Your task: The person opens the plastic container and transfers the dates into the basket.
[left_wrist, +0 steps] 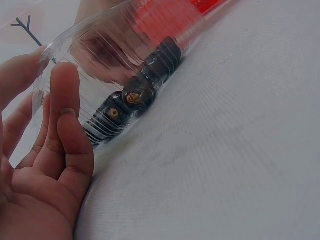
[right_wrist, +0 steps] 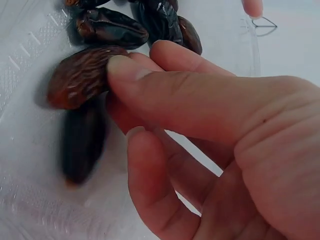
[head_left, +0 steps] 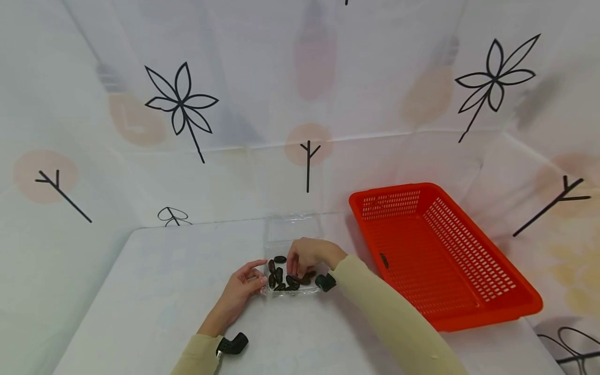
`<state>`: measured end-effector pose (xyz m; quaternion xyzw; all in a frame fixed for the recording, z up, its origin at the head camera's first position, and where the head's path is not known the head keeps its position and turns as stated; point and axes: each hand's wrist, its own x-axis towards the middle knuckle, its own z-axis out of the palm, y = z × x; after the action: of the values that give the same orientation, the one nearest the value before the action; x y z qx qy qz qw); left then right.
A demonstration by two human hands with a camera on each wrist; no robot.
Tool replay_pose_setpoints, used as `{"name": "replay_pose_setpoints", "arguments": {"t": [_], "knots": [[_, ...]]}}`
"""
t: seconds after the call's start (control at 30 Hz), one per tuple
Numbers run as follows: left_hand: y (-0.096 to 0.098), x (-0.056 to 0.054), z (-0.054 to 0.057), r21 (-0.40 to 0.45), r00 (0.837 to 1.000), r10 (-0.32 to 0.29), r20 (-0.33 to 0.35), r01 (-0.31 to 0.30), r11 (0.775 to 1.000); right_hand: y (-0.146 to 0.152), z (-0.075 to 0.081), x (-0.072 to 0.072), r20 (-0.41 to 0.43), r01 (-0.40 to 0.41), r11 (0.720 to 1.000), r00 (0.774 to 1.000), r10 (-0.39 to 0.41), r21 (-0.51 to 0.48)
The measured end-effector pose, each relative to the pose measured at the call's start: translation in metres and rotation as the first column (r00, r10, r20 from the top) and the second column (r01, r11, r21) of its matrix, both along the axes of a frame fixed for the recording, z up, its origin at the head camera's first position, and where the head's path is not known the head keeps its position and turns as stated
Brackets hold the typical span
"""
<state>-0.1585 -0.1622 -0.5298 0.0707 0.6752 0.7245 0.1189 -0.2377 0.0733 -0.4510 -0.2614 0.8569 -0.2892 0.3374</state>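
Note:
A clear plastic box (head_left: 294,294) with an upright lid (head_left: 293,229) holds several dark dates (head_left: 279,275). My right hand (head_left: 305,257) reaches into it. In the right wrist view, its thumb and fingers pinch a wrinkled brown date (right_wrist: 80,75), just over a darker date (right_wrist: 84,145). At the box's left side, my left hand (head_left: 245,284) grips the edge with thumb and fingers. Through the clear wall (left_wrist: 120,40) in the left wrist view, dark dates (left_wrist: 140,95) lie along the bottom.
A red perforated basket (head_left: 469,317) stands right of the box, beside my right forearm. A small dark brown piece (head_left: 384,260) shows at its left side. White cloth covers the table (head_left: 140,302), and a patterned curtain (head_left: 253,177) hangs behind.

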Motion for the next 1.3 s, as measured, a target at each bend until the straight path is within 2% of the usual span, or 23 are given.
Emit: {"name": "replay_pose_setpoints", "arguments": {"t": [0.1, 0.23, 0.47, 0.7, 1.0, 1.3], "knots": [[0.0, 0.0, -0.001, 0.005, 1.0, 0.003, 0.001, -0.003, 1.0, 0.002, -0.002, -0.001, -0.018, 0.003, 1.0, 1.0, -0.004, -0.017], [-0.001, 0.0, 0.0, -0.001, 1.0, -0.001, -0.01, 0.001, 1.0, 0.003, -0.002, -0.002, 0.0, 0.015, 0.999, 1.0, -0.015, -0.036], [0.0, 0.0, 0.001, 0.002, 1.0, -0.004, -0.019, 0.004, 1.0, 0.003, 0.001, -0.001, -0.052, -0.024, 0.999, 0.998, 0.026, 0.032], [0.0, 0.001, 0.001, 0.004, 1.0, -0.007, -0.021, 0.007, 1.0, 0.005, 0.001, 0.0, -0.051, -0.044, 0.997, 0.998, 0.047, 0.058], [0.0, 0.0, 0.001, -0.012, 1.0, 0.003, -0.002, -0.003, 1.0, 0.008, 0.006, -0.002, -0.034, -0.044, 0.997, 0.998, 0.046, 0.064], [0.0, 0.001, 0.0, -0.001, 1.0, 0.004, -0.021, -0.004, 1.0, 0.013, 0.016, -0.003, -0.073, -0.055, 0.997, 0.996, 0.058, 0.045]]}}
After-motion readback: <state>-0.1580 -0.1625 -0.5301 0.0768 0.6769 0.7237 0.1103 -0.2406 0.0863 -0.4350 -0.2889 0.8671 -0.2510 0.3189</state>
